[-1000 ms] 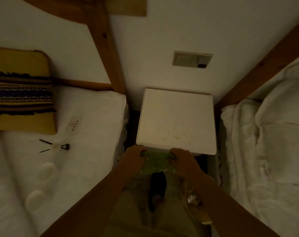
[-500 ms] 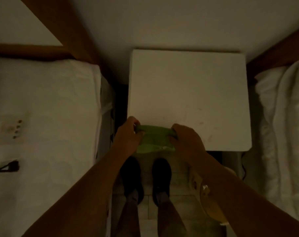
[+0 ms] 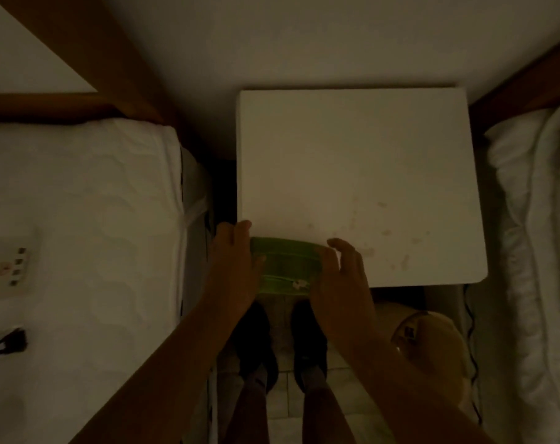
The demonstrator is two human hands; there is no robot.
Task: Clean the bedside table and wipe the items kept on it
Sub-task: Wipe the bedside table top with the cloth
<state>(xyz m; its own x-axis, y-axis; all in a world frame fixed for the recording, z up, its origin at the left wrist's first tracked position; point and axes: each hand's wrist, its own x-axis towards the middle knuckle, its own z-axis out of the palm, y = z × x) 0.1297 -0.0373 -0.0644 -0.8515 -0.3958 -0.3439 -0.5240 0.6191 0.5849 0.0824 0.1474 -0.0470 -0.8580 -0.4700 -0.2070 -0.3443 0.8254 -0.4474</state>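
Since 0.5 s ago, when both hands pinched it up at the near rim, the green cloth (image 3: 286,264) has come down flatter, and we now see it resting across the front edge of the surface (image 3: 352,161), partly overhanging. The view has also closed in on the table.

The cloth's long axis runs left to right, parallel to that front edge, with a small white tag near its near hem. It is folded into a soft band with stitched ridges.

The left hand (image 3: 237,261) holds its left end, thumb laid on top. The right hand (image 3: 339,277) holds the right end the same way, its fingers loosely arched just beyond the cloth.

The surface is a smooth, pale square with rounded corners, flecked with faint stains (image 3: 384,232) toward the near right. On each side lies a bed: quilted white on the left (image 3: 96,203), rumpled white on the right (image 3: 535,219). A pale remote (image 3: 9,267) lies on the left one. 2 dark shoes (image 3: 256,341) stand on the tiled floor.
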